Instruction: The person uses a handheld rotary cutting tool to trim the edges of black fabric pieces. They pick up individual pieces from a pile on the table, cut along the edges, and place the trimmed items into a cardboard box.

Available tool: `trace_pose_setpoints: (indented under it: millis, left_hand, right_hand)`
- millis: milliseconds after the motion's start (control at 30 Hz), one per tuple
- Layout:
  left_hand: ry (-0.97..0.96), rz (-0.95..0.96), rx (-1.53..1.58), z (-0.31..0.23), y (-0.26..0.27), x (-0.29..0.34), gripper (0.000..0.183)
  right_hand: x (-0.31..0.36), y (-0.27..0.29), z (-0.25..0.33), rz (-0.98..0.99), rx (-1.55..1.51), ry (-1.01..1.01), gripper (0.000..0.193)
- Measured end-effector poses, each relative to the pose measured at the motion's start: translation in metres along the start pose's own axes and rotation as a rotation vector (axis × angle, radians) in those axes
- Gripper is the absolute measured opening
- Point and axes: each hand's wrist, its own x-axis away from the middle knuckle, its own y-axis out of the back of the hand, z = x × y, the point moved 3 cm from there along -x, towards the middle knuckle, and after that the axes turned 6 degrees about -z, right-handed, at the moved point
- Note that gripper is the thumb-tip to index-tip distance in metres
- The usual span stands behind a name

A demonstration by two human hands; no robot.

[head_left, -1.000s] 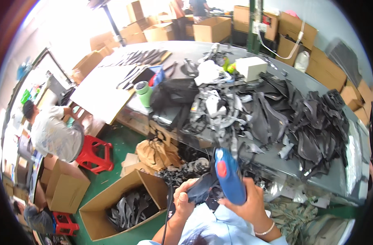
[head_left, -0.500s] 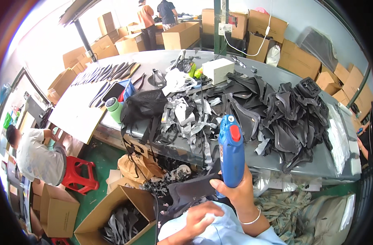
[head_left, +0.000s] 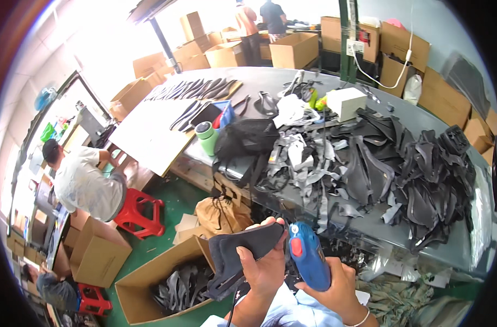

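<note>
Head camera: a dark cloth piece (head_left: 235, 250) is held up in front of the person's body, at the near side of the work table, its wide end toward the left and its narrow end toward the right. The left hand (head_left: 263, 272) pinches it, thumb flat on the near face and fingers behind. Just beside its narrow end stands a blue tool (head_left: 312, 264) with a red button, tilted, its head pointing up and away. The right hand (head_left: 340, 289) is wrapped around the tool's lower body; a pale bracelet (head_left: 359, 319) circles that wrist.

Below and left of the cloth, an open cardboard box (head_left: 129, 302) on the green floor holds more dark pieces (head_left: 177, 289). A brown bag (head_left: 221, 215) sits just behind that box.

On the grey table (head_left: 248, 76), black pieces (head_left: 422, 180) are heaped at the right, with grey scraps (head_left: 300, 158) beside them. Behind these lies a white box (head_left: 346, 103); to the left are a black bag (head_left: 247, 139), a green bottle (head_left: 206, 139) and a blue bin (head_left: 225, 110). Farther left, a co-worker (head_left: 90, 182) sits on a red stool (head_left: 142, 215).
</note>
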Motion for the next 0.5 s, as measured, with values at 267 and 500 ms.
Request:
trace_pose_setpoints:
  millis: [267,500]
  left_hand:
    - [-0.106,-0.035,0.045,-0.007,0.013,0.0,0.054]
    - [-0.18,-0.024,-0.114,-0.005,0.01,0.003,0.058]
  right_hand:
    - [0.008,-0.011,0.009,0.067,-0.026,0.07,0.06]
    - [0.009,-0.011,0.014,0.055,0.008,0.105,0.059]
